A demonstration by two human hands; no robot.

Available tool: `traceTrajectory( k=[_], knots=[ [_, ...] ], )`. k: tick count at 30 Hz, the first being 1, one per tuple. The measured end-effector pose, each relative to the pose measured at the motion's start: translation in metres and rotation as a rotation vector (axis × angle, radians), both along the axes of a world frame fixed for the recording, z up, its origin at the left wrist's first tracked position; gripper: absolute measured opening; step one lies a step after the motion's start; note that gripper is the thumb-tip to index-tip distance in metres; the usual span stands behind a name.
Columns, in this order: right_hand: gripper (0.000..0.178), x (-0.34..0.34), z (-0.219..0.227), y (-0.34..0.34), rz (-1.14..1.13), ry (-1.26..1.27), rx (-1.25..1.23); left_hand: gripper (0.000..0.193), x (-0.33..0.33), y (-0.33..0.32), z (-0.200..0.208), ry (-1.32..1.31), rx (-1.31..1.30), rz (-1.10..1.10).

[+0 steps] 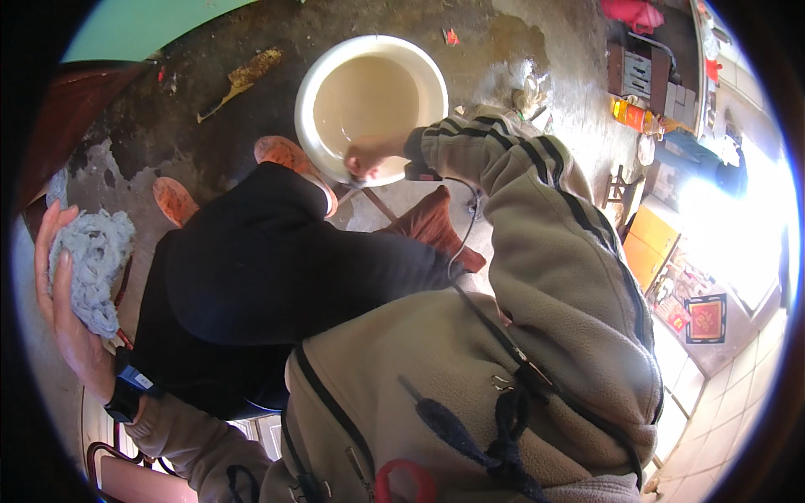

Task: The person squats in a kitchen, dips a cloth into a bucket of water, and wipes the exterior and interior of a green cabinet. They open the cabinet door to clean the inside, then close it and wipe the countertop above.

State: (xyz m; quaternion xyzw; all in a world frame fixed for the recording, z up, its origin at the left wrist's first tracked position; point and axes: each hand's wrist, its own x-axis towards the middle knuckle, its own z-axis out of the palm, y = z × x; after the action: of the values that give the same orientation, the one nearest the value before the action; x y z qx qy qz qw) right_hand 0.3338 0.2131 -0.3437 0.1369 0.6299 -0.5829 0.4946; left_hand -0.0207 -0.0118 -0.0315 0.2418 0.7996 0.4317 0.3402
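A white round basin (303, 101) of cloudy tan water stands on the floor in front of me. My right hand (373, 158) is over its near rim, fingers bunched and a little blurred. Something small and greyish shows under the fingertips, too unclear to name. Out at the far left, my left hand (69, 314) holds a fluffy light blue-grey rag (96, 264), crumpled into a lump. The fingers lie long against the rag's outer side, and its far side is hidden.
Orange slippers (174, 201) are on my feet. Under my right arm is a reddish-brown folded seat (423, 222) with crossed legs. The concrete floor (251, 109) has wet dark patches and a brown scrap (243, 80). A bottle of orange liquid (635, 116) stands at the right.
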Motion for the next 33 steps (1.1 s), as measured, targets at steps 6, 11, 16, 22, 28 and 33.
traceTrajectory(
  k=[6,11,16,22,28,33],
  knots=[
    [0.007,-0.053,-0.009,0.008,-0.565,0.174,0.313,0.047,-0.001,0.002,0.0,-0.059,0.018,0.028],
    [0.005,-0.038,0.012,-0.002,-0.294,0.265,0.2,0.047,0.001,0.003,0.0,-0.031,0.015,0.003],
    [0.003,-0.052,0.013,0.002,-0.515,0.314,0.271,0.046,0.003,0.008,0.002,-0.049,0.028,-0.002],
    [0.006,-0.063,0.004,0.008,-0.717,0.229,0.491,0.045,0.008,0.012,0.006,-0.043,0.021,0.007],
    [0.008,-0.048,0.021,-0.009,-0.281,0.4,0.332,0.045,0.004,0.011,0.004,-0.089,0.048,-0.004],
    [0.008,-0.066,0.019,-0.003,-0.33,0.552,0.635,0.045,0.004,0.01,0.008,-0.036,0.018,-0.029]
  ],
)
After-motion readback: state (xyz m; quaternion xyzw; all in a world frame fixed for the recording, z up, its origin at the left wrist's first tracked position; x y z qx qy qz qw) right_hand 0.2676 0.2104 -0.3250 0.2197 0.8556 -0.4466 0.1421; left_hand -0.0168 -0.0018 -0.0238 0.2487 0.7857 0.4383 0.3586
